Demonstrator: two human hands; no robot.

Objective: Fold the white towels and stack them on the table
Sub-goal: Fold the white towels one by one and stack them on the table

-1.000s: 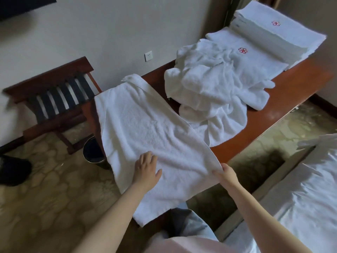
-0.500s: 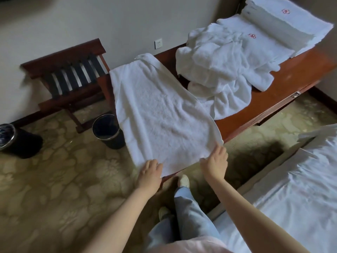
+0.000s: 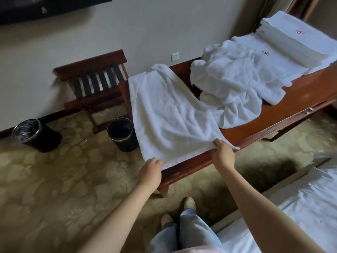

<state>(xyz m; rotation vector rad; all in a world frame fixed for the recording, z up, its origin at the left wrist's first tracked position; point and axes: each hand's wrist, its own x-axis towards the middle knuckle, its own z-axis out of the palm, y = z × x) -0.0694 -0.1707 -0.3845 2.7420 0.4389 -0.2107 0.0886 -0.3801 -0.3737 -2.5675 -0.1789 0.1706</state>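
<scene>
We note the towel spread flat on the table end, just beyond both hands. The left hand and right hand each grip a near-hem corner, we judge to keep it taut for folding. A loose pile lies beyond the right hand.

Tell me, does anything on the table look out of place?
Yes. A crumpled heap of towels lies against the folded stack. The towel that the left hand and right hand pinch overhangs the table's end.
</scene>
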